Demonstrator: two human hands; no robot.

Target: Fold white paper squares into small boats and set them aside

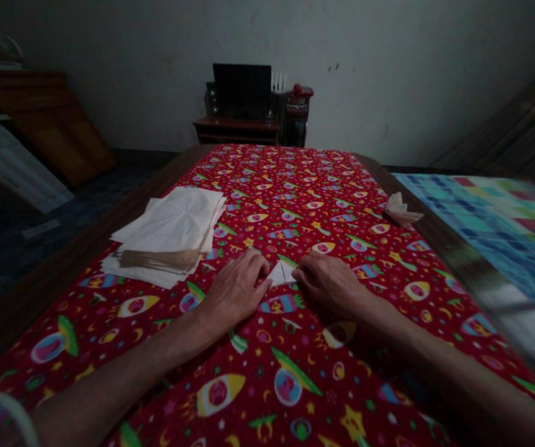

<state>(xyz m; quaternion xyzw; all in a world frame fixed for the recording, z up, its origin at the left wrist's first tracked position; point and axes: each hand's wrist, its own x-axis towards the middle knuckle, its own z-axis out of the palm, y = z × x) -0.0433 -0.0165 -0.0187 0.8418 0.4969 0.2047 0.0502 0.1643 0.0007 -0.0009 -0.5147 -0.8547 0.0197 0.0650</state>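
Observation:
Between my two hands lies a small piece of folded paper (283,273), a pale triangle with a crease line down its middle, resting on the red patterned cloth. My left hand (242,279) pinches its left corner with curled fingers and thumb. At the right corner, the fingers of my right hand (326,277) are bent and closed on the same paper. The hands hide both ends of it. Left of my left hand sits a stack of printed paper sheets (179,217), uneven at the edges. Over at the right table edge stands a folded paper shape (401,210) with pointed flaps.
The red cloth (258,354) with rockets and stars covers the long table. Beyond it, a monitor (242,90) with speakers stands on a small desk (237,129). Wooden cabinets (48,124) are on the left; a checked bedspread (486,236) lies to the right.

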